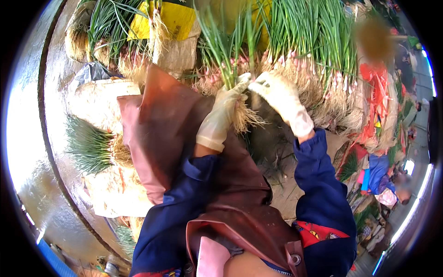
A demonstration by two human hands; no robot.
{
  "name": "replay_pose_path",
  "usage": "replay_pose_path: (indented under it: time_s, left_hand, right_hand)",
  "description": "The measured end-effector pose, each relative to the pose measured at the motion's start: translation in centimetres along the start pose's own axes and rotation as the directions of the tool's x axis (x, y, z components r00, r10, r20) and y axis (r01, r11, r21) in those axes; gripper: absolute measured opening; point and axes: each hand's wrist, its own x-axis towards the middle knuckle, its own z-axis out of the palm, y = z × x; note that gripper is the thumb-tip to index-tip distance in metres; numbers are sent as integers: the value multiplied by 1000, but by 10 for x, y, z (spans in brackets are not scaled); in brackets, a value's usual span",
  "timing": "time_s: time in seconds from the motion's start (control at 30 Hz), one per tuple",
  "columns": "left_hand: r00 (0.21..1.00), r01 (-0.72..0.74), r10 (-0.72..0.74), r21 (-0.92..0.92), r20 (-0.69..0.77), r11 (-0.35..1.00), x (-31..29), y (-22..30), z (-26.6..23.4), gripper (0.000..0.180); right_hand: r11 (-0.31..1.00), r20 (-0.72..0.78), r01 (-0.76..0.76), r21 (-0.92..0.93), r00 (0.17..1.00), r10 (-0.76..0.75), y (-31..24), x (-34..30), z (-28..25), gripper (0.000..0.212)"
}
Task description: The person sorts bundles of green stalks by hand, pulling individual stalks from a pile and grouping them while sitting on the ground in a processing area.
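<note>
My left hand [226, 104], in a pale rubber glove, is closed around a small bunch of spring onions [226, 60]. Their green leaves point away from me, and the stringy roots hang out below the fist. Just to the right, my gloved right hand [279, 94] reaches in with bent fingers slightly apart, close to the left fingertips. Nothing shows in it. Beyond both hands lies a long row of spring onions [309, 32], with pinkish bulbs and tangled, straw-coloured roots toward me.
A brown apron [170, 111] covers my lap. To the left, a spring onion bundle [92, 145] lies by pale sheets [115, 191]; more bundles [115, 27] sit at the far left. A yellow sack [177, 21] lies behind. Red plastic [374, 92] hangs at right, with a person [383, 177] beyond.
</note>
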Motion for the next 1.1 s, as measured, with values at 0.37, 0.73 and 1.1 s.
replay_pose_path:
  time_s: [0.37,0.73,1.1]
  left_hand:
    - [960,-64,31,113,279,991,-21,13,-2,35]
    - [951,-108,180,-275,252,955,3,4,-6,35]
    - [992,27,-52,217,112,976,13,-6,-3,31]
  right_hand:
    - [331,145,-124,935,989,-38,21,29,43,26]
    - [792,-220,-378,-479,925,309,68,94,40,34]
    - [921,-85,95,378,994,-68,6,-41,46,30]
